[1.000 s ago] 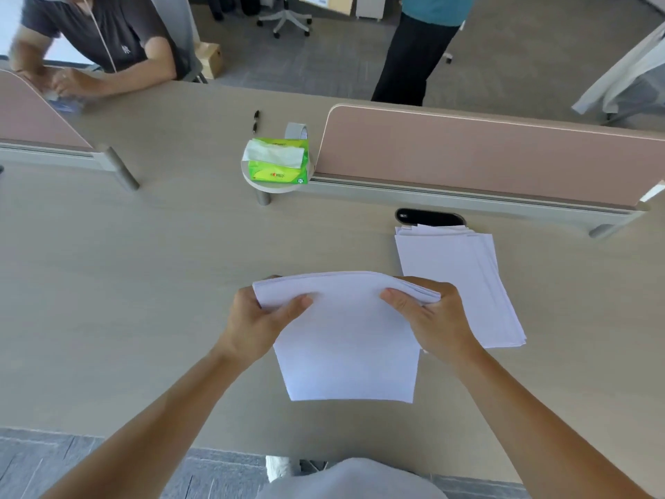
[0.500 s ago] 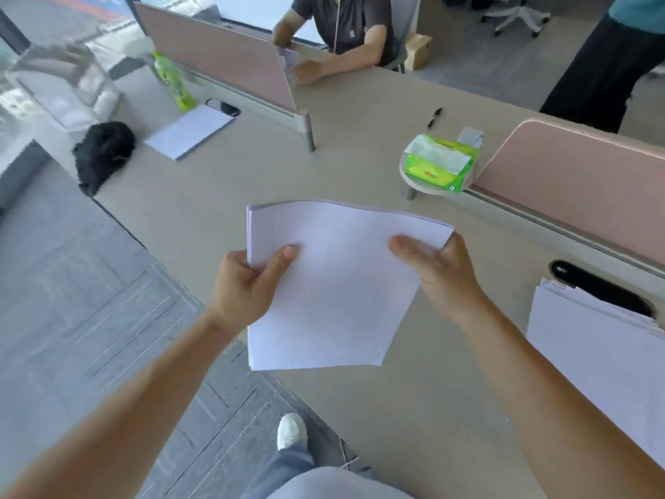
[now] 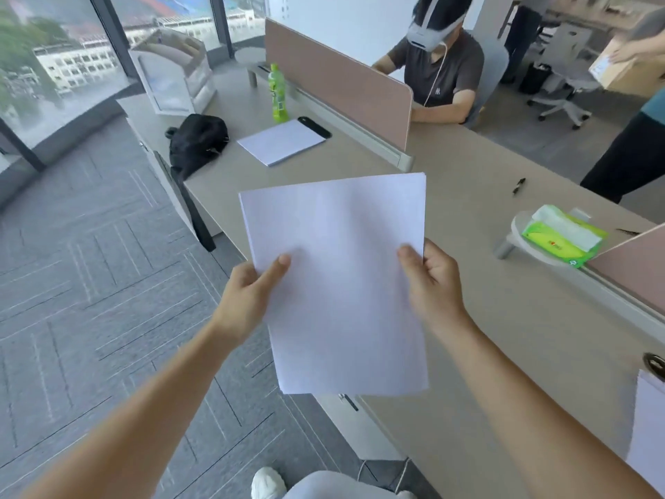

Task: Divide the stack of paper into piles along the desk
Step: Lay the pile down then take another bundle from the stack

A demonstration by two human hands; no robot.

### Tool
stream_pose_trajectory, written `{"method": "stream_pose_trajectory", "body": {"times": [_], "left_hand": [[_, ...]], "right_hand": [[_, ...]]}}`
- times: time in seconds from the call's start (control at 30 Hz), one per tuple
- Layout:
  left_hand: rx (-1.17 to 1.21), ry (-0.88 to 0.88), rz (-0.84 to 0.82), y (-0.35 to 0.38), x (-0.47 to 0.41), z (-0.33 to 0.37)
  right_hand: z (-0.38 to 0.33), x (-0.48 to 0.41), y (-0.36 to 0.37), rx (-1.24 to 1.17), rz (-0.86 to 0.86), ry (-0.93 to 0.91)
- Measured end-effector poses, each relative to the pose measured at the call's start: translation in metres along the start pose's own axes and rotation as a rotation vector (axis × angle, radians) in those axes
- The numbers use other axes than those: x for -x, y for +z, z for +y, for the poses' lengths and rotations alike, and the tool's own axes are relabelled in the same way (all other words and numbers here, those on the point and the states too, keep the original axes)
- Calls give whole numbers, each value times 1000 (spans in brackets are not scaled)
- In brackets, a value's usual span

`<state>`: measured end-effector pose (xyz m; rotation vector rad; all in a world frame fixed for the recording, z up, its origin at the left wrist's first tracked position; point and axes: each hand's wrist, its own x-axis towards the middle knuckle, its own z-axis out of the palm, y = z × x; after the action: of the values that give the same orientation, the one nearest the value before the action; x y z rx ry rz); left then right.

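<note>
I hold a thin batch of white paper (image 3: 342, 275) in the air above the desk's front edge. My left hand (image 3: 248, 297) grips its left side with the thumb on top. My right hand (image 3: 431, 282) grips its right side the same way. A pile of white paper (image 3: 282, 140) lies farther left on the desk (image 3: 503, 318), near the pink divider. The edge of another white paper stack (image 3: 647, 423) shows at the far right of the frame.
A black bag (image 3: 198, 140), a green bottle (image 3: 277, 95) and a dark phone (image 3: 315, 126) stand by the far pile. A green tissue pack (image 3: 561, 235) sits on a small round stand. A black pen (image 3: 519, 185) lies beyond. A person sits behind the pink divider (image 3: 338, 81).
The batch of paper has been lifted off the desk by both hands and carried left. My view has swung left, so the first stack is now at the right edge.
</note>
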<state>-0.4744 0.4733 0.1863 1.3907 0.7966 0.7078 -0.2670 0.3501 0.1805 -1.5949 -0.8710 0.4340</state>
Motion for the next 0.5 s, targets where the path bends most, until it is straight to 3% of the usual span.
{"method": "stream_pose_trajectory", "body": {"times": [0.13,0.37,0.5], "left_hand": [[-99,-73,-25,-56,-21,-7],[-145,25,83,-104,-68,2],[-111,-146,29,-115,-107,-7]], "right_hand": [[-11,-14,63,24,19,74],[-24,-46,118,-56,4,73],[3,-70,124,-84,-4,211]]}}
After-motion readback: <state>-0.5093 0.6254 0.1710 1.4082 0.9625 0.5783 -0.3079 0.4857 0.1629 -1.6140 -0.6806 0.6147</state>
